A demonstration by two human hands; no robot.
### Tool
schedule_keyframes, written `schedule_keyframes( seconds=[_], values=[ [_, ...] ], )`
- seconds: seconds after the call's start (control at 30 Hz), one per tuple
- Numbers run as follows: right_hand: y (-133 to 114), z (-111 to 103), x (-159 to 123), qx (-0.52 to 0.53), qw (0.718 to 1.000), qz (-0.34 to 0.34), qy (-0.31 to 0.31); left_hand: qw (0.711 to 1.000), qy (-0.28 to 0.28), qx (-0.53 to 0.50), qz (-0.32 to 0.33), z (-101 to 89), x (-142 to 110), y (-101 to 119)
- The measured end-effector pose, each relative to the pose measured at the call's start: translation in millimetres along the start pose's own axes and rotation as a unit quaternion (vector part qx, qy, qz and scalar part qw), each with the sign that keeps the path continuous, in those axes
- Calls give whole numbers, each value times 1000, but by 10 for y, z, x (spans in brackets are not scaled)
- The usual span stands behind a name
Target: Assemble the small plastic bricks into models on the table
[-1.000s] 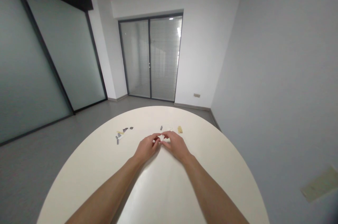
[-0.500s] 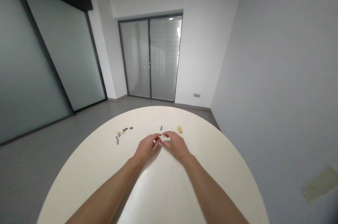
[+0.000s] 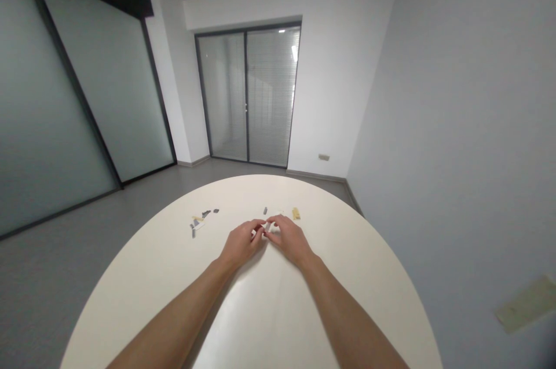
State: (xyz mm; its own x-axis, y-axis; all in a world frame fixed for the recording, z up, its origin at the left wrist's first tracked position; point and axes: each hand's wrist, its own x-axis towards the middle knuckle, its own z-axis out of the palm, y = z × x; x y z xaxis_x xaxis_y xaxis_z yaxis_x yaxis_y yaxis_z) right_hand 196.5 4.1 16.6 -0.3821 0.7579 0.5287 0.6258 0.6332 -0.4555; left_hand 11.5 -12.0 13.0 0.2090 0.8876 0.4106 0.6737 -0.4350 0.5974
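Near the middle of the round table, my left hand (image 3: 244,241) and my right hand (image 3: 290,238) meet almost fingertip to fingertip. Between them is a small whitish piece (image 3: 267,227), pinched by the fingers of both hands and largely covered by them. Its exact kind is too small to make out. Just beyond the fingertips lies a small grey piece (image 3: 265,211). A yellow piece (image 3: 296,214) rests past my right hand, with some faint white bits beside it.
On the left of the white round table (image 3: 347,299) several small pieces lie loosely grouped: a white strip (image 3: 199,226), a yellow strip (image 3: 198,218), a dark grey piece (image 3: 205,214) and a grey piece (image 3: 193,233). A wall (image 3: 469,125) stands to the right.
The whitish piece between my fingers looks slightly turned, with a greyer side showing. My hands and the pieces on the table stay practically where they were.
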Motion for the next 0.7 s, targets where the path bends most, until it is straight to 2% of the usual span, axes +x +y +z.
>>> schedule_keyframes(
  seconds=[0.43, 0.7],
  values=[
    [8, 26, -11, -11, 1000, -13, -7, 999, -2, -33, -4, -48, 3, 85],
    [-10, 3, -12, 0, 1000, 1, -7, 999, 15, -28, -35, -11, 15, 22]
  ],
)
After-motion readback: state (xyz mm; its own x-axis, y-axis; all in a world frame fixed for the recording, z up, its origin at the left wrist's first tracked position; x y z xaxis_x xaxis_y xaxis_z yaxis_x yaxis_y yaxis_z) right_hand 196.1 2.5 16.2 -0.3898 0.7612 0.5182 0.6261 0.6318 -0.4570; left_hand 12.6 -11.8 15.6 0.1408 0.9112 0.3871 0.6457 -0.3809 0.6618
